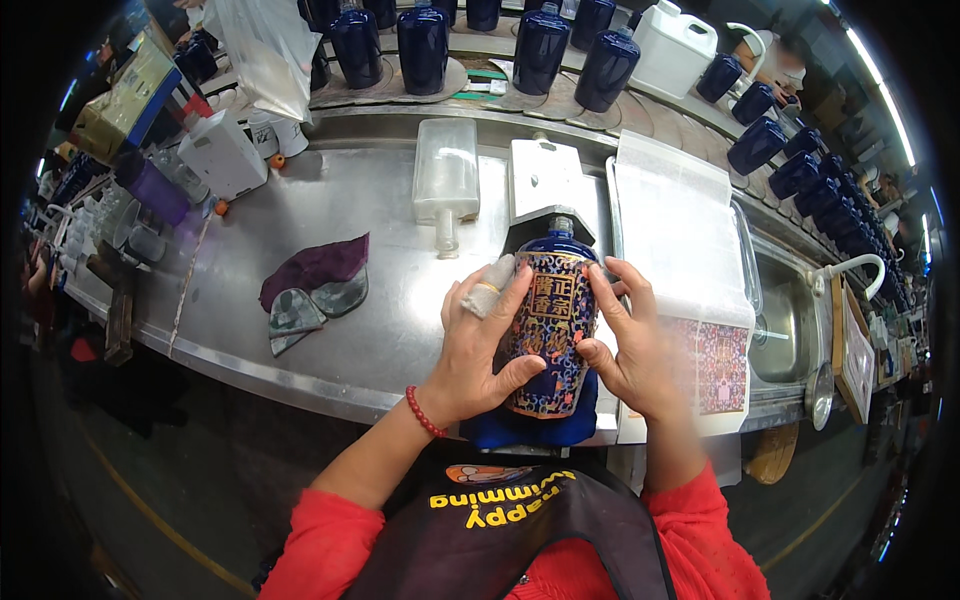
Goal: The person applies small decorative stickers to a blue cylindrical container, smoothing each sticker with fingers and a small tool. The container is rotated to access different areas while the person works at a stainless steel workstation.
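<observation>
We count one folded pile of cloths [315, 292] at nine o'clock of our hands, one clear plastic bottle [446, 178] lying at eleven o'clock, and one dark blue bottle [550, 325] lying on a blue cloth [530, 428] at the steel counter's [330, 350] near edge. Our left hand [480, 345] wraps its left flank, fingers curled close around it, while our right hand [630, 345] presses its right side at three o'clock, fingers spread against it. Its front carries an ornate floral label with a gold panel.

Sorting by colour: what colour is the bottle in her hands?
Dark blue bottle with an ornate multicoloured label; head view.
</observation>
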A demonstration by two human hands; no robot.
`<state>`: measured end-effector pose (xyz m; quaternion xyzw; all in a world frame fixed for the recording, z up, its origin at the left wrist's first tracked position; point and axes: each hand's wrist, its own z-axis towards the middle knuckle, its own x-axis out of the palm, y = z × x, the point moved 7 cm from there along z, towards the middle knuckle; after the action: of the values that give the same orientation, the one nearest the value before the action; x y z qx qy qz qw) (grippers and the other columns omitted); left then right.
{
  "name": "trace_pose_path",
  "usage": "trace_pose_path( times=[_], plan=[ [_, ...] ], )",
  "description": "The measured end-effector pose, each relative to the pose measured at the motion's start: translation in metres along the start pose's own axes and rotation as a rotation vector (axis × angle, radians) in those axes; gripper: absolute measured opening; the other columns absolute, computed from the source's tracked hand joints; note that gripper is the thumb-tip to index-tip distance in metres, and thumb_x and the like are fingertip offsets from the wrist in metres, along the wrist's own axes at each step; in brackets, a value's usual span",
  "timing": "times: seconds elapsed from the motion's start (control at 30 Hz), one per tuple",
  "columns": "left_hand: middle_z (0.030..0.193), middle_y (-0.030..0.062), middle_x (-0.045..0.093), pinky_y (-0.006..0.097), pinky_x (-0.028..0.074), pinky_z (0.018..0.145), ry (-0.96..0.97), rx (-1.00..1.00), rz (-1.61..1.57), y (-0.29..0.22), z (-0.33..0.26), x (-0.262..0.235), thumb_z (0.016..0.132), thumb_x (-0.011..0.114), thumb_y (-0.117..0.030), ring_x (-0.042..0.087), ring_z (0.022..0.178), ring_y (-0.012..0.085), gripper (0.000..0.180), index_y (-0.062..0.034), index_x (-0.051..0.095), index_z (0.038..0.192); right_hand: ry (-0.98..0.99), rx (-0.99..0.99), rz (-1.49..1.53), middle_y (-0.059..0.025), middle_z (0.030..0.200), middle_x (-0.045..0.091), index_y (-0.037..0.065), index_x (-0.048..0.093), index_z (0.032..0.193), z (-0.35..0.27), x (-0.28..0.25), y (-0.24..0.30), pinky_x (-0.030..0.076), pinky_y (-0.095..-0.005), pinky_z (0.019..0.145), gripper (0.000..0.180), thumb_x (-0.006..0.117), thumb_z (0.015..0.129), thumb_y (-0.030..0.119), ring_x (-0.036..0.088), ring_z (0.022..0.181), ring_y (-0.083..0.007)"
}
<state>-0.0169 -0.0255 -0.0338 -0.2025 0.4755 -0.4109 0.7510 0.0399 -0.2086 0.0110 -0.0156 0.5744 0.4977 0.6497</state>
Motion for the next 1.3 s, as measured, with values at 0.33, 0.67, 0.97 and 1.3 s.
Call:
trace_pose_path(
  times=[0.33, 0.67, 0.97, 1.3],
  plan=[
    [0.156, 0.0260, 0.041, 0.056, 0.014, 0.122, 0.042, -0.010, -0.021, 0.002, -0.008, 0.002, 0.095, 0.052, -0.074, 0.033, 0.147, 0.0430, 0.104, 0.0010, 0.025, 0.163, 0.077, 0.081, 0.081, -0.0257, 0.152, 0.040, -0.003, 0.037, 0.157, -0.003, 0.005, -0.007, 0.039, -0.0472, 0.115, 0.079, 0.058, 0.103, 0.051, 0.044, 0.139, -0.0413],
    [0.150, 0.0253, 0.047, 0.070, 0.007, 0.118, 0.178, 0.007, 0.287, -0.003, -0.036, 0.002, 0.073, 0.070, -0.080, 0.029, 0.147, 0.0422, 0.131, 0.0025, 0.022, 0.163, 0.108, 0.071, 0.149, -0.0210, 0.157, 0.045, 0.000, 0.020, 0.165, -0.017, 0.011, -0.019, 0.045, -0.0410, 0.109, 0.100, 0.058, 0.098, 0.064, 0.055, 0.128, -0.0292],
    [0.152, 0.0215, 0.051, 0.066, 0.007, 0.119, 0.071, 0.132, 0.396, -0.031, -0.031, -0.013, 0.081, 0.064, -0.078, 0.037, 0.144, 0.0408, 0.100, -0.0111, 0.050, 0.154, 0.074, 0.022, 0.285, -0.0253, 0.159, 0.043, 0.004, 0.038, 0.160, -0.031, 0.020, -0.015, 0.033, -0.0461, 0.120, 0.079, 0.065, 0.100, 0.048, 0.041, 0.147, -0.0405],
    [0.161, 0.0200, 0.042, 0.062, 0.004, 0.121, 0.125, 0.075, 0.280, -0.027, -0.019, -0.007, 0.095, 0.055, -0.070, 0.029, 0.150, 0.0443, 0.085, -0.0138, 0.045, 0.159, 0.089, -0.057, 0.267, -0.0320, 0.161, 0.035, 0.008, 0.036, 0.161, -0.038, 0.025, -0.018, 0.031, -0.0505, 0.120, 0.091, 0.074, 0.090, 0.052, 0.037, 0.148, -0.0479]
  ],
)
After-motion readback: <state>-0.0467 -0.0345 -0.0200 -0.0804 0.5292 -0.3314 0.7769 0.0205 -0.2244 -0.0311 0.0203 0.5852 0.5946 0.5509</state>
